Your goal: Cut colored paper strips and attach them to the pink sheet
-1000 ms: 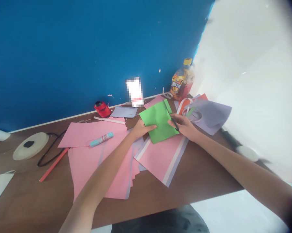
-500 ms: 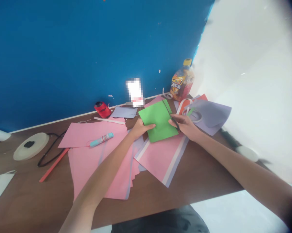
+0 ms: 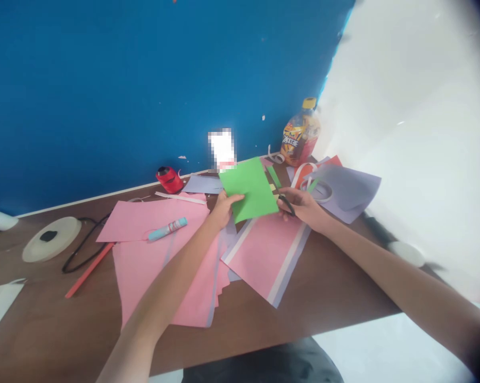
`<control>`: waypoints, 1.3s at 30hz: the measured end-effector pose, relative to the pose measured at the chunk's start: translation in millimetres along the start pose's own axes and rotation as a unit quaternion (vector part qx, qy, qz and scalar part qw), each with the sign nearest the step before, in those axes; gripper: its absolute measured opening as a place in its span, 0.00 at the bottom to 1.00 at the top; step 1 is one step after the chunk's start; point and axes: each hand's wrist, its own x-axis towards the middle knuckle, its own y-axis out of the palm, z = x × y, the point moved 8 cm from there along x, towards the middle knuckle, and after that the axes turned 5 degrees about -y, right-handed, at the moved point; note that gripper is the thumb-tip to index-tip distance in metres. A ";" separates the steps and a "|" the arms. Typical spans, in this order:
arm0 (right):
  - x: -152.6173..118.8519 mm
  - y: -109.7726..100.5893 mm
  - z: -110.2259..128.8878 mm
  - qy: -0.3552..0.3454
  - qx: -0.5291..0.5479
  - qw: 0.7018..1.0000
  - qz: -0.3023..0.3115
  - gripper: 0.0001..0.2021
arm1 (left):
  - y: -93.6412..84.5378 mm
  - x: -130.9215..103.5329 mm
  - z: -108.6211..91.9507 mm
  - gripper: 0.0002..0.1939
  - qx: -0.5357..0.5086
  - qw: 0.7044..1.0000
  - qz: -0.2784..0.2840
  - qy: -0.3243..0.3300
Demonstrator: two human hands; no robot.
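Note:
A green sheet of paper (image 3: 251,189) is pinched at its lower left edge by my left hand (image 3: 223,210), thumb on top. My right hand (image 3: 301,206) is closed on dark-handled scissors (image 3: 288,205), just right of the sheet. Beyond the scissors, a narrow green strip (image 3: 273,175) shows apart from the sheet. Below my hands lies a pink sheet (image 3: 266,258) with white and lilac bands along its edges. Exactly how my right fingers sit in the scissor handles is hard to make out.
Pink sheets (image 3: 144,287) spread to the left, with a blue glue stick (image 3: 168,229) on them. A red thread spool (image 3: 169,180) and a bottle (image 3: 299,135) stand by the wall. Lilac sheets (image 3: 347,186) and a tape roll (image 3: 323,192) lie right.
My left hand has drawn the green sheet leftward, away from the scissors. A narrow green strip now shows separate from it. My right hand has hardly moved.

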 end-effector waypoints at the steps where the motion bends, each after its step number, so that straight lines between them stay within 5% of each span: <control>1: -0.4 0.7 1.0 0.003 0.003 1.000 0.003 0.22 | -5.3 1.8 -3.1 0.22 -0.031 0.999 -0.024 0.013; 7: -3.9 8.0 7.7 0.008 -0.112 0.993 0.048 0.23 | -36.3 5.0 -15.0 0.13 -0.135 0.981 -0.134 0.030; 11: -7.7 15.7 15.1 -0.041 -0.247 0.966 0.072 0.19 | -14.1 3.7 -14.3 0.29 -0.076 0.997 -0.002 -0.013; 14: -9.8 21.7 17.3 -0.057 -0.292 0.951 0.089 0.19 | 6.5 -4.6 -15.3 0.41 0.015 0.998 0.063 0.019; 18: -11.2 24.8 22.9 -0.076 -0.372 0.920 0.097 0.21 | 26.5 -19.7 -27.6 0.33 0.142 0.977 0.082 0.137; 22: -13.5 27.8 28.3 -0.093 -0.454 0.880 0.101 0.21 | 34.7 -25.5 -27.1 0.23 0.187 0.969 0.096 0.127; 30: -14.3 29.3 26.6 -0.109 -0.533 0.833 0.098 0.20 | 26.5 -16.1 -12.0 0.12 0.177 0.979 0.071 0.076; 34: -16.8 31.0 27.0 -0.137 -0.553 0.817 0.090 0.18 | 4.5 -5.5 -14.1 0.11 0.078 0.994 -0.007 0.077; 39: -17.8 25.6 36.6 -0.155 -0.519 0.840 0.027 0.17 | -19.2 1.4 -12.1 0.14 0.000 0.993 -0.101 0.066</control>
